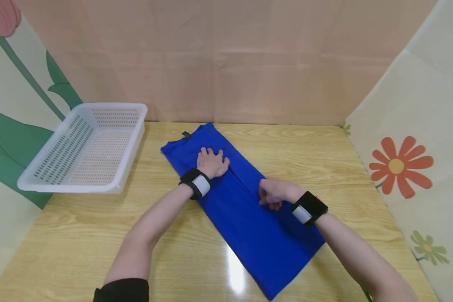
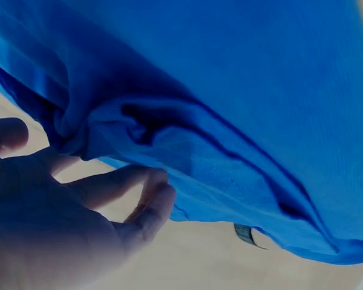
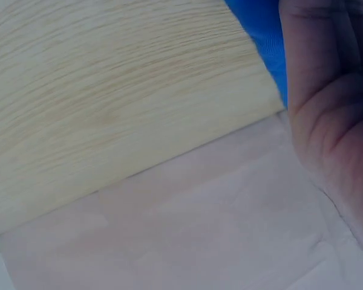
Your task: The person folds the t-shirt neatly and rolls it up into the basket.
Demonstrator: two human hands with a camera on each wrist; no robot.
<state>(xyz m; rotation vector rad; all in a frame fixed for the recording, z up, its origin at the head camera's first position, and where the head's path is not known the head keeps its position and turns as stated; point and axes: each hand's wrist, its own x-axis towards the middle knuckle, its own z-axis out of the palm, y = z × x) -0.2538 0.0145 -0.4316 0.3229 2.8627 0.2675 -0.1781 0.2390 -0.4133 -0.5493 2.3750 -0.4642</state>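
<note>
A blue shirt (image 1: pixel 245 226), folded into a long strip, lies slantwise on the wooden table. A small dark label (image 1: pixel 186 135) shows at its far end. My left hand (image 1: pixel 212 162) rests on the upper part, fingers spread. From the left wrist, the fingers (image 2: pixel 151 202) lie loosely bent against the cloth, beside a rumpled fold. Lower down, my right hand (image 1: pixel 273 193) has curled fingers at the shirt's right-hand layer and grips the cloth there. The right wrist view catches only part of that hand (image 3: pixel 333 90), with a strip of blue cloth beside it; its fingertips are hidden.
A white perforated plastic basket (image 1: pixel 132 147) stands at the table's back left. Behind the table (image 1: pixel 305 147) hangs a pinkish-brown sheet (image 1: pixel 249 63). Flower-patterned sheets (image 1: pixel 419 96) line both sides.
</note>
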